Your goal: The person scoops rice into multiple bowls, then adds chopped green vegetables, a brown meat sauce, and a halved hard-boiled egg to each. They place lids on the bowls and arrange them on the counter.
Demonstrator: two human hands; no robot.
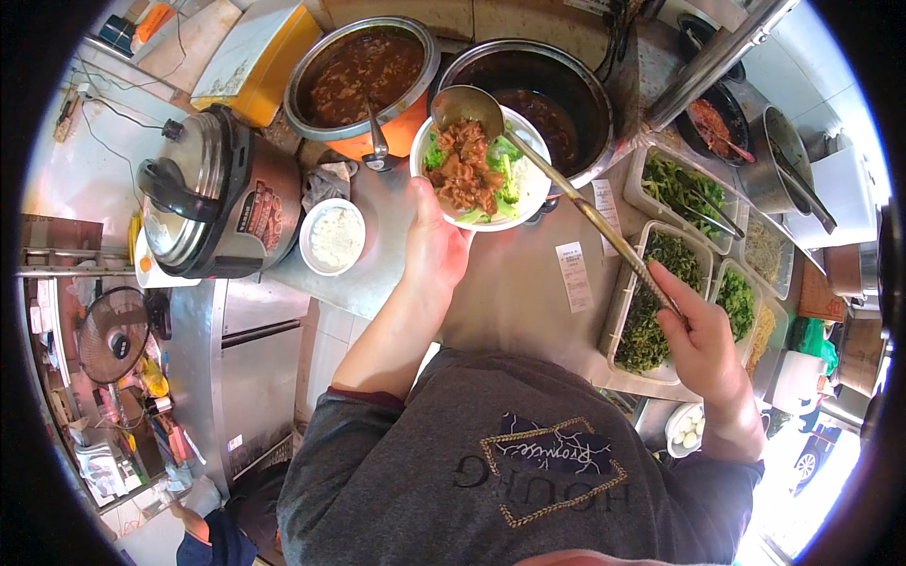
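My left hand (pixel 437 236) grips a white bowl (pixel 518 209) from its near left side, holding it above the steel counter. Pieces of brown stewed meat (pixel 466 170) and green broccoli (pixel 510 176) lie in it. My right hand (pixel 696 332) is closed round the long handle of a metal ladle (pixel 469 106). The ladle's scoop is tilted over the far rim of the bowl, in front of a dark pot (pixel 590 80) of brown sauce. Left of that pot stands a wide pot (pixel 422 38) of brown stew with a spoon handle (pixel 377 138) leaning out.
A pressure cooker (pixel 212 198) stands at the left, beside a small bowl of rice (pixel 336 237). Trays of chopped greens (pixel 661 259) line the right side. Two paper slips (pixel 574 276) lie on the counter. A metal pole (pixel 722 64) slants across the upper right.
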